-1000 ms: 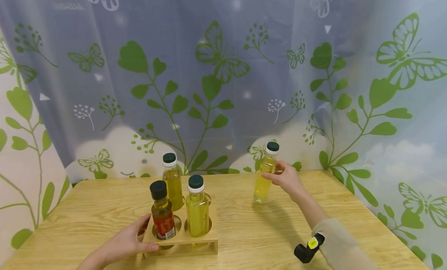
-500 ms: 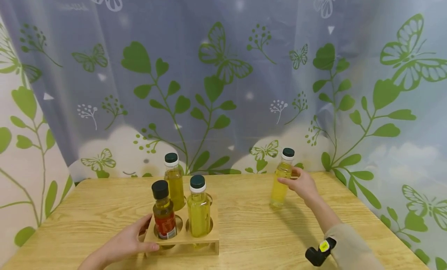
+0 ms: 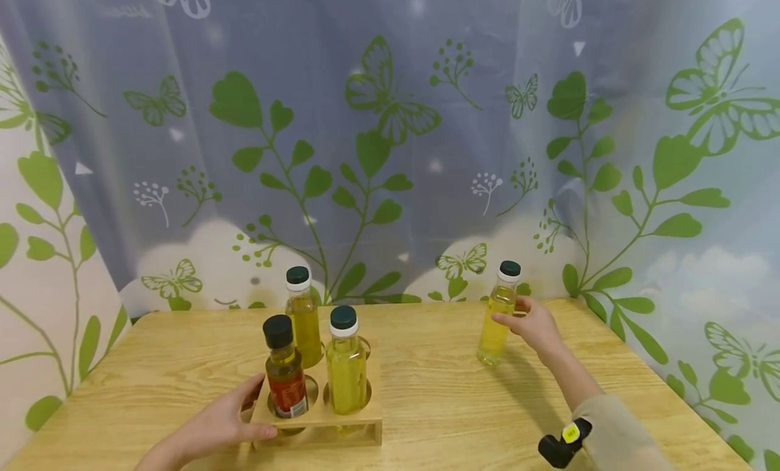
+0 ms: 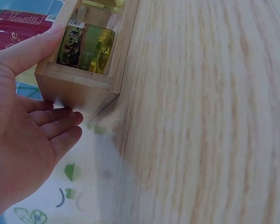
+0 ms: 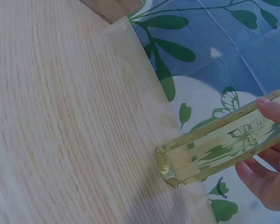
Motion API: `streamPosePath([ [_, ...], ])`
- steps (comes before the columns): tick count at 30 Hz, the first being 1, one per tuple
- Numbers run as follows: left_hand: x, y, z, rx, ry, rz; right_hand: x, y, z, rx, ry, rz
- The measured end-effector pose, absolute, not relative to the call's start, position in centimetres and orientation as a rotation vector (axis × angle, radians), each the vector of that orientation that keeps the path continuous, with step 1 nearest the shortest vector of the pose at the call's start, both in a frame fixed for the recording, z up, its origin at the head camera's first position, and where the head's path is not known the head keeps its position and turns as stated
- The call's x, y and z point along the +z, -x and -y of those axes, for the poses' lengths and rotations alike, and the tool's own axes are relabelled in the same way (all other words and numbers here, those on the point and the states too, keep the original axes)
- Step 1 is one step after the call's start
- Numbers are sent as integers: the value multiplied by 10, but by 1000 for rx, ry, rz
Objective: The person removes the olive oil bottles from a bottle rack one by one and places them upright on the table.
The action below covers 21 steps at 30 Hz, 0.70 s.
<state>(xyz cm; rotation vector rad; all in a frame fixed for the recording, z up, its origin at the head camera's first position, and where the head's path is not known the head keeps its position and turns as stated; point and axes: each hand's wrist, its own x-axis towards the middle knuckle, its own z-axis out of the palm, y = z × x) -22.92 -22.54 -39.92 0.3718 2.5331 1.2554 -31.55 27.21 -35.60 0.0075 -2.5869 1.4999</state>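
Observation:
On the right, my right hand point(image 3: 537, 327) grips an oil bottle point(image 3: 495, 325) with yellow oil and a dark green cap, thumb in front and fingers behind. In the right wrist view the bottle's base point(image 5: 170, 170) shows close over the wood. My left hand point(image 3: 222, 417) holds the left end of a wooden bottle rack point(image 3: 329, 433), thumb at its front edge, fingers against the end panel point(image 4: 77, 91). Standing in the rack are a red-labelled bottle point(image 3: 286, 393) with a black cap, a green-capped bottle of yellow oil point(image 3: 346, 376), and another green-capped bottle point(image 3: 303, 325) behind.
The rack's back right hole point(image 3: 365, 348) shows partly behind the front bottle. A wood-grain table point(image 3: 426, 403) runs back to a printed curtain point(image 3: 390, 187) with butterflies and leaves. A black wrist device point(image 3: 563, 444) sits at the right sleeve.
The right hand has moved rightward with the oil bottle and slightly lower, most of it in the first half second. The left hand and the rack have stayed put.

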Motion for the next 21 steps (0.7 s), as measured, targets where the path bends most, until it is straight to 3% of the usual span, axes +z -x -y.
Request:
streamPosePath([
  [21, -397, 228, 226, 1231, -402, -2554, -345, 286, -294, 1439, -171, 2582],
])
